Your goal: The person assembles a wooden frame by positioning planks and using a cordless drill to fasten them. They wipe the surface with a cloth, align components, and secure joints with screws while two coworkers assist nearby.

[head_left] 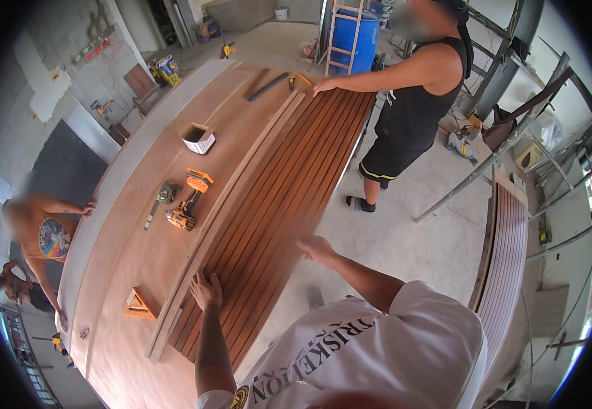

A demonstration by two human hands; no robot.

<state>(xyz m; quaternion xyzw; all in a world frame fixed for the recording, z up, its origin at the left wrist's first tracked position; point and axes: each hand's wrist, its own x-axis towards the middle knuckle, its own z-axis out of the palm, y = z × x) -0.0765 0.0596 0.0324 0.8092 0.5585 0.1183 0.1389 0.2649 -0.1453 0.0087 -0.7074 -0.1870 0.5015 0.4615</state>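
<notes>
A panel of reddish-brown wooden slats [279,191] lies lengthwise on a wide plywood-topped table. My left hand [206,292] rests on the slats near the panel's left edge, fingers spread and pressed down. Beside the panel's right edge is my right hand [316,250], blurred by motion; its finger shape is unclear and nothing shows in it. A long pale wooden strip [221,211] runs along the panel's left side. At the far end, a co-worker's hand [324,84] touches the slats.
On the plywood [122,300] lie an orange cordless drill [185,208], a tape measure [168,192], an orange speed square [139,305] and an open box [198,138]. Another person [51,232] leans at the table's left edge. A ladder [343,41] and blue barrel [363,44] stand behind.
</notes>
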